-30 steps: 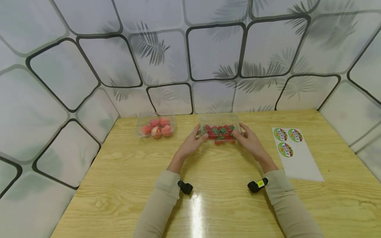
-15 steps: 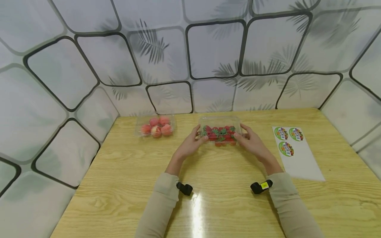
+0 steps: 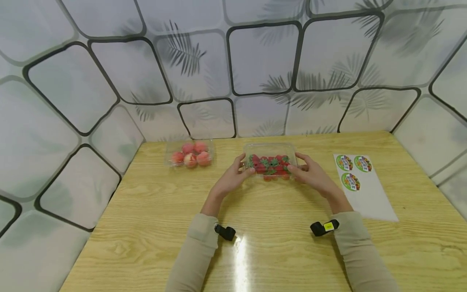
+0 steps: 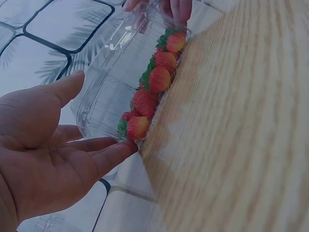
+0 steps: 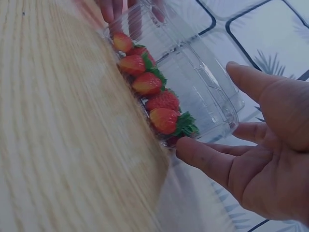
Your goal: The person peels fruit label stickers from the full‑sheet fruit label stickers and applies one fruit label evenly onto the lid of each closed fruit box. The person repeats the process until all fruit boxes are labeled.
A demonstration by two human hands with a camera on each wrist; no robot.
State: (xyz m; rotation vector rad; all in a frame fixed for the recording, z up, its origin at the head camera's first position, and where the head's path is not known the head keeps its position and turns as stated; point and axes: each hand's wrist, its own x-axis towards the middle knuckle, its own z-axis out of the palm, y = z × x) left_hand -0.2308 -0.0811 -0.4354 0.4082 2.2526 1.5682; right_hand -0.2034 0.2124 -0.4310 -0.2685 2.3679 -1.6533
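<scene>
Left hand (image 3: 232,178) and right hand (image 3: 313,174) clamp fingers on the box (image 3: 270,149) — likely positioning it; next probably needs even release.

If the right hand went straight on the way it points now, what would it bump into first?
The near end of the clear box of strawberries. The right hand's fingertips look to be against it, though exact contact is hard to judge.
</scene>
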